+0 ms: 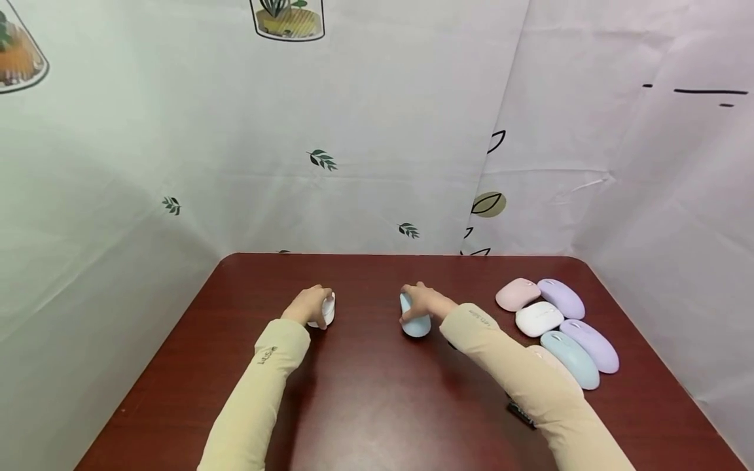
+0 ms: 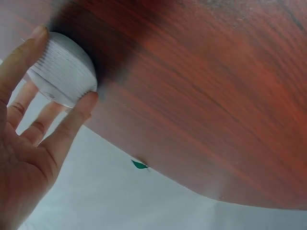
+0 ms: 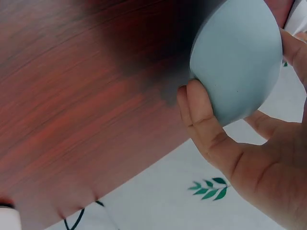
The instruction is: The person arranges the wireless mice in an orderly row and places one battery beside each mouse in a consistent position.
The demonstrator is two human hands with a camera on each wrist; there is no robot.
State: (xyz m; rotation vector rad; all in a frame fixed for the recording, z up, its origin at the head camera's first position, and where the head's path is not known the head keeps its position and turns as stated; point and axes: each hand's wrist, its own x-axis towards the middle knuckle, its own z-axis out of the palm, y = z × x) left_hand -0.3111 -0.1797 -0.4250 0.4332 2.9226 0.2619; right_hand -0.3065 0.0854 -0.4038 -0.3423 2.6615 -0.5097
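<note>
My left hand (image 1: 306,305) grips a white computer mouse (image 1: 329,310) left of the table's middle. In the left wrist view, thumb and fingertips pinch the sides of this white mouse (image 2: 67,69), whose ribbed face shows. A light blue computer mouse (image 1: 417,327) is in my right hand (image 1: 427,301), just right of the middle. Seen from the right wrist, fingers and thumb hold the smooth blue shell (image 3: 237,57) from both sides. Whether either mouse touches the table, I cannot tell.
On the right of the dark red table (image 1: 365,399) lie several mice, among them a pink one (image 1: 517,294), a white one (image 1: 538,319) and a blue one (image 1: 570,358). My right sleeve partly hides a pale mouse and a small black object (image 1: 521,415). Patterned cloth (image 1: 377,118) hangs behind.
</note>
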